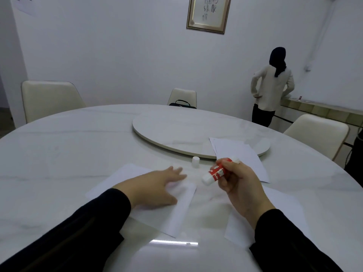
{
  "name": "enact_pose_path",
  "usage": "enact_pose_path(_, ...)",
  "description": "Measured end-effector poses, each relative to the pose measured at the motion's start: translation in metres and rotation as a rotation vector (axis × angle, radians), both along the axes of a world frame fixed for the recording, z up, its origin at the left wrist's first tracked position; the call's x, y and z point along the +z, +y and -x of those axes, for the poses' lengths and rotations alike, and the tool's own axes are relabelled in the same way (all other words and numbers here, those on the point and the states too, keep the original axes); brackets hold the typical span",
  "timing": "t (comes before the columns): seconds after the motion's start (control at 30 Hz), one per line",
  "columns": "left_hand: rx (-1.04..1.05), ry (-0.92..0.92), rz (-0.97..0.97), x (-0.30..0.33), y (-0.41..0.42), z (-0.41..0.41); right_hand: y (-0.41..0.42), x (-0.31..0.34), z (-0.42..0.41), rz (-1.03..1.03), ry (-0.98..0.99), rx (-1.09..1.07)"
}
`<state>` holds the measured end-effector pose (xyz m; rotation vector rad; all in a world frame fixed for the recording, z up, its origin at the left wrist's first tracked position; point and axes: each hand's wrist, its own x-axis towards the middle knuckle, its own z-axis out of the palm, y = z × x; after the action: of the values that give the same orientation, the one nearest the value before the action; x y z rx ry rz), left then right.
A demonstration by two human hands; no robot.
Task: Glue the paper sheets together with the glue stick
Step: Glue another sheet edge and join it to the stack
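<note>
While the left hand lies flat with fingers spread on the near sheet, pinning it to the table, the right hand is wrapped round the glue stick, held in the air just off that sheet's right edge, at about three o'clock from the left hand. And the cap is off, standing on the table at roughly twelve o'clock from the left fingertips, so the stick looks ready to spread. No glue can be made out on the paper, white on white, so I judge the gluing proper is just starting or between strokes. A second sheet lies under the right wrist, at about four o'clock, and a small stack of paper waits at one o'clock, overlapping the edge of the turntable. Spreading glue, laying one sheet on another and pressing down all appear to be left. As for writing: the stick's label is red with white lettering, too blurred to read, and the framed calligraphy on the far wall shows brush characters I cannot make out.
</note>
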<state>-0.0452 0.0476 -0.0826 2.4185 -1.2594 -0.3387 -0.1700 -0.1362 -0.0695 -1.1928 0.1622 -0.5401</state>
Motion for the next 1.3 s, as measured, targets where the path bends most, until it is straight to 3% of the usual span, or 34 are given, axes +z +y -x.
enact_pose_path(0.07,0.270,-0.136,0.095,0.000,0.004,0.002,-0.001,0.000,-0.001,-0.026,-0.004,-0.014)
enact_pose_path(0.13,0.428,-0.285,-0.102,-0.002,0.003,0.010,0.000,0.001,-0.002,-0.032,-0.012,-0.023)
enact_pose_path(0.2,0.338,-0.241,-0.261,-0.007,0.003,0.012,0.000,0.002,-0.002,-0.030,-0.019,-0.029)
enact_pose_path(0.37,0.092,-0.060,-0.391,0.019,0.031,-0.004,0.000,0.001,-0.002,-0.033,-0.038,-0.050)
enact_pose_path(0.43,0.085,-0.015,-0.357,0.022,0.036,-0.007,0.004,0.001,-0.004,0.014,-0.014,-0.063)
enact_pose_path(0.57,0.263,-0.081,-0.065,0.009,0.027,-0.008,0.022,0.005,-0.018,0.295,0.089,-0.145)
enact_pose_path(0.83,0.173,0.000,-0.223,-0.003,0.031,-0.003,0.063,0.009,-0.075,0.746,0.212,-0.103)
enact_pose_path(1.3,0.131,-0.164,-0.246,-0.026,0.034,-0.007,0.058,-0.006,-0.070,0.902,0.256,0.063)
